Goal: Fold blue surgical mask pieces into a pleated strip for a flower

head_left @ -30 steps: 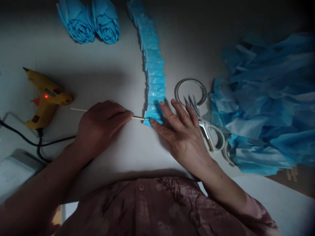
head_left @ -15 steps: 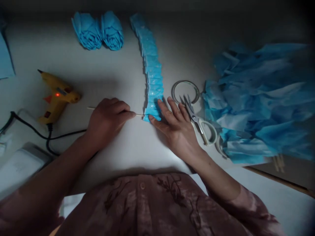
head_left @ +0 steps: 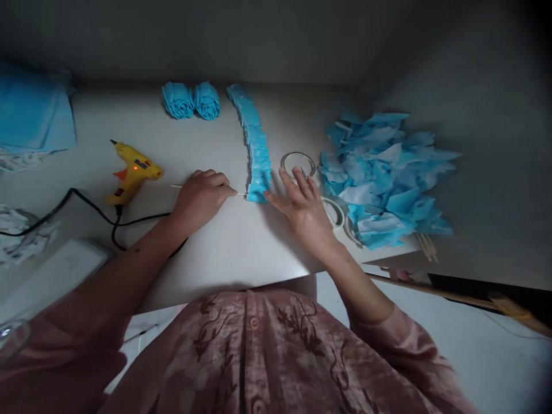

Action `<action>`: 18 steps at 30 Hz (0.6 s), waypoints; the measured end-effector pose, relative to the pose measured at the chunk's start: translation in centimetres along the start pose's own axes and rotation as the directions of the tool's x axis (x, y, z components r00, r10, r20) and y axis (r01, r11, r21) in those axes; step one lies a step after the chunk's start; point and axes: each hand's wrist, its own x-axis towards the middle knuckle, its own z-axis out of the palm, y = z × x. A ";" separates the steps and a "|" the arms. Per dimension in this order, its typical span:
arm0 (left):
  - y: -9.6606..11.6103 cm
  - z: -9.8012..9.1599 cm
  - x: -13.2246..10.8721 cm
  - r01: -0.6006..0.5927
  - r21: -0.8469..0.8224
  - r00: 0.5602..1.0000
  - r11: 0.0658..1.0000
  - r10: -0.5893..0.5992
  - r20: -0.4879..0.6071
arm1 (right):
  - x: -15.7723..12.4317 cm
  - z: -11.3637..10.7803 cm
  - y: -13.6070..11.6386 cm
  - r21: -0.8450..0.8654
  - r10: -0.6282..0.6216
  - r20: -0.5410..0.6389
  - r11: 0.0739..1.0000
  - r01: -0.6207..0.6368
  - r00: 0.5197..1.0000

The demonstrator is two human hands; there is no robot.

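A long strip of overlapping pleated blue pieces (head_left: pixel 257 146) runs from the back of the table towards me. My left hand (head_left: pixel 202 198) is closed on a thin wooden stick (head_left: pixel 241 194), whose tip meets the left side of the strip's near end. The stick's other end pokes out behind the hand. My right hand (head_left: pixel 304 213) is open, fingers spread, its thumb at the right edge of that near end. Partly under the right hand lie scissors, their pale handle (head_left: pixel 340 215) showing, and behind its fingertips is a thin ring, perhaps a tape roll (head_left: pixel 297 153).
Two blue rolled flowers (head_left: pixel 179 100) sit at the back. A yellow glue gun (head_left: pixel 133 172) with a red light lies left, its black cord (head_left: pixel 142 219) trailing. Cut blue pieces (head_left: pixel 388 172) are heaped right, above sticks (head_left: pixel 426 247). Blue sheets (head_left: pixel 32 112) lie far left.
The view has pulled back, showing more of the wall and floor. My right thumb has slid right, from the stick's tip to the strip's edge. My left hand keeps its hold on the stick.
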 end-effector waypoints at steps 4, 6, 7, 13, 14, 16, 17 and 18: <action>-0.3 0.3 0.0 -0.035 -0.007 0.999 0.999 0.035 -0.035 | 0.6 2.0 -1.3 -0.040 0.029 0.010 0.999 -0.028 1.000; -0.4 0.4 0.0 -0.050 0.001 0.998 0.999 0.050 -0.043 | 0.7 2.3 -1.6 -0.048 0.037 0.014 0.998 -0.037 0.999; -0.5 0.5 -0.1 -0.052 0.005 0.998 0.999 0.052 -0.047 | 0.8 2.3 -1.6 -0.047 0.042 0.019 0.998 -0.041 0.999; -0.3 0.7 -0.2 -0.056 -0.001 0.998 0.998 0.056 -0.043 | 0.6 0.7 -1.3 -0.017 0.083 -0.025 0.996 -0.083 0.996; -0.2 0.7 -0.3 -0.060 0.000 0.997 0.998 0.060 -0.039 | 0.5 0.6 -1.4 -0.020 0.076 -0.055 0.997 -0.077 0.996; -0.1 0.4 -0.5 -0.070 -0.002 0.997 0.998 0.070 -0.031 | 0.2 0.6 -1.8 -0.031 0.054 -0.078 0.998 -0.057 0.995; 0.0 0.3 -0.6 -0.076 -0.006 0.997 0.997 0.076 -0.026 | 0.0 0.7 -2.1 -0.039 0.047 -0.073 0.998 -0.050 0.996; 0.0 0.2 -0.8 -0.082 -0.012 0.996 0.997 0.082 -0.018 | -0.1 0.8 -2.3 -0.048 0.041 -0.064 0.998 -0.044 0.997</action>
